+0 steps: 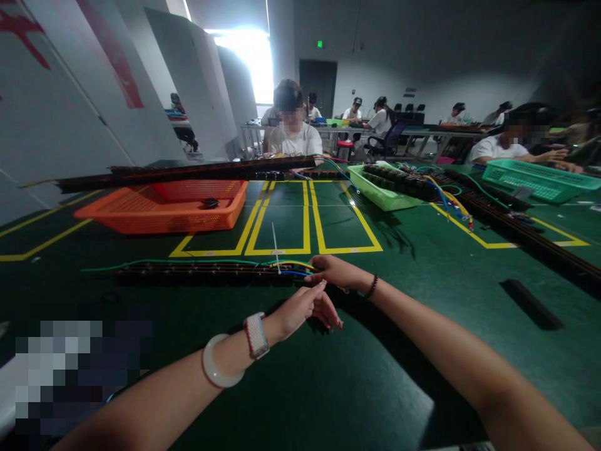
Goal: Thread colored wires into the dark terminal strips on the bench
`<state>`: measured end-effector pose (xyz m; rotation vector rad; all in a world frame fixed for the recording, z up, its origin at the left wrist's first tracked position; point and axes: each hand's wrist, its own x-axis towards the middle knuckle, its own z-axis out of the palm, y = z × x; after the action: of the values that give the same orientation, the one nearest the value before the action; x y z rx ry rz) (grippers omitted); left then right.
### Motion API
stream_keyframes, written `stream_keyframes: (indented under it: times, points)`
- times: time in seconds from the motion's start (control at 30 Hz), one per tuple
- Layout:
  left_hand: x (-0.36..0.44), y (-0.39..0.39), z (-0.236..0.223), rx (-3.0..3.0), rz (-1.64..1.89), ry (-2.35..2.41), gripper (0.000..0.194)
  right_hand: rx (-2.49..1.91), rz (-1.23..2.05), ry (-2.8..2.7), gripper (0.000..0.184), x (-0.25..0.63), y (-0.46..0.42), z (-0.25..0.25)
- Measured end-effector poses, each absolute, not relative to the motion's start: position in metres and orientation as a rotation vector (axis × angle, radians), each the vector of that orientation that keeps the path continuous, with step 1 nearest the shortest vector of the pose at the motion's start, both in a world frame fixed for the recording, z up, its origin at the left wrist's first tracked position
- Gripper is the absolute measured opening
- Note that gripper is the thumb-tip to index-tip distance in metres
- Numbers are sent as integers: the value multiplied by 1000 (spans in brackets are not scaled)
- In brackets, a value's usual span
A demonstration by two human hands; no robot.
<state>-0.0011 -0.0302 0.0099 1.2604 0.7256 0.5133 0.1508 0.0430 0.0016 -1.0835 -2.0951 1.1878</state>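
A long black strip (201, 274) with green, yellow and blue wires (291, 268) lies across the green table (375, 351) in front of me. My right hand (335, 273) rests on the strip's right end, fingers curled over the wires. A thin white cable tie (276, 247) stands up from the wires just left of it. My left hand (307, 308) hovers just in front of the strip, fingers loosely bent, with nothing visible in it. A white bangle and a watch sit on my left wrist.
An orange basket (164, 207) with a long black strip laid over it stands at the back left, a green basket (382, 191) of parts at the back right, a teal basket (539, 178) beyond. Yellow tape boxes mark the table. Other people sit at the far side and tables behind.
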Motion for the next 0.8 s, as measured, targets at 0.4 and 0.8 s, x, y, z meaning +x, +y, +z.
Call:
stream_keyframes:
  times: [0.4,0.8]
  points:
    - [-4,-17,6,918,597,677,51,-1018,1236,-1988,19,152,49,-16]
    - [-1,-15,9,733,660,699,46,-1116,611,-2185,29,148,28,-6]
